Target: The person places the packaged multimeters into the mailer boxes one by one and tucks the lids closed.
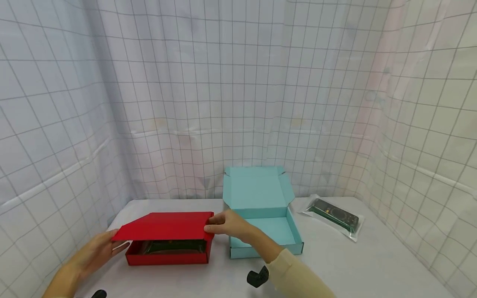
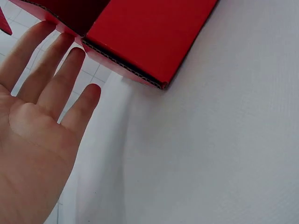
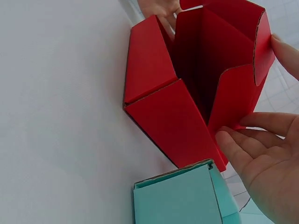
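Red box [image 1: 167, 259] sits on the surface [image 1: 372, 269] left of the teal box [image 1: 266, 251], lid [image 1: 167, 225] half-raised. Our hands are apart: left hand [image 1: 95, 250] touching, fingers extended; right hand [image 1: 232, 225] with fingers and thumb on flaps [image 3: 236, 93], probably keeping the lid square.

Red lid [image 1: 164, 226] partly hides dark-green item [image 1: 175, 247]; head view's edge crops black object [image 1: 99, 294]

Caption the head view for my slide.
Left hand and right hand at the tilted red box lid, open blue box alongside.
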### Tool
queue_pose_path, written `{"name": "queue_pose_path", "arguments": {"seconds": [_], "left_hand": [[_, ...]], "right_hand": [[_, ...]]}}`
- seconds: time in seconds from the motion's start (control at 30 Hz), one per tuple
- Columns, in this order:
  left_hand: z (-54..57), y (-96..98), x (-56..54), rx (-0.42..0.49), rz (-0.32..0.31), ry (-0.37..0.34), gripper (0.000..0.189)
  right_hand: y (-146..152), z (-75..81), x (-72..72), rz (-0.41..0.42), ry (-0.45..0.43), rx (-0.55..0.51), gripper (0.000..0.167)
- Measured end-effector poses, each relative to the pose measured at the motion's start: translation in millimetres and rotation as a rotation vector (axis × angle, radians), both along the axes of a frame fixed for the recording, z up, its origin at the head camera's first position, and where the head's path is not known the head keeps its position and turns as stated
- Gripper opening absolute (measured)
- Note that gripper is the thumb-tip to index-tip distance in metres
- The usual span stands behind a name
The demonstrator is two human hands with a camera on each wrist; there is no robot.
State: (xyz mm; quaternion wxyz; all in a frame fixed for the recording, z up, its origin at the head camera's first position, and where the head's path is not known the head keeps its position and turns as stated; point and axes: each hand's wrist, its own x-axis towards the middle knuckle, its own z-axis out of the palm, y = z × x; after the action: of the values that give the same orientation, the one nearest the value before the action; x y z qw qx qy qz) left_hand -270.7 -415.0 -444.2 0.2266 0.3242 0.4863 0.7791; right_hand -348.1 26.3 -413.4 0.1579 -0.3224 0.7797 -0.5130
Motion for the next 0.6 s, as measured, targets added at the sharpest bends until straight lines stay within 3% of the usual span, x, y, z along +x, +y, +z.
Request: {"name": "queue_pose_path", "arguments": {"seconds": [0.1,0.27,0.4,0.6], "left_hand": [[-4.9,-2.0,0.0,0.013,-0.038,-0.018,0.064],[-8.7,-3.7,0.2,0.02,-0.05,-0.034,0.062],[-7.3,-4.5,2.6,-0.032,-0.015,-0.037,0.063],[-3.1,-2.5,7.4,-0.114,0.09,-0.051,0.061]], "right_hand": [[-1,-4.2,-0.5,0.003,0.01,0.023,0.06],[-2,-6.5,1.5,0.001,0.011,0.024,0.059],[-2,-5.6,5.2,-0.006,0.013,0.013,0.055],[-4,-6.2,10.0,-0.034,0.023,0.007,0.043]]}}
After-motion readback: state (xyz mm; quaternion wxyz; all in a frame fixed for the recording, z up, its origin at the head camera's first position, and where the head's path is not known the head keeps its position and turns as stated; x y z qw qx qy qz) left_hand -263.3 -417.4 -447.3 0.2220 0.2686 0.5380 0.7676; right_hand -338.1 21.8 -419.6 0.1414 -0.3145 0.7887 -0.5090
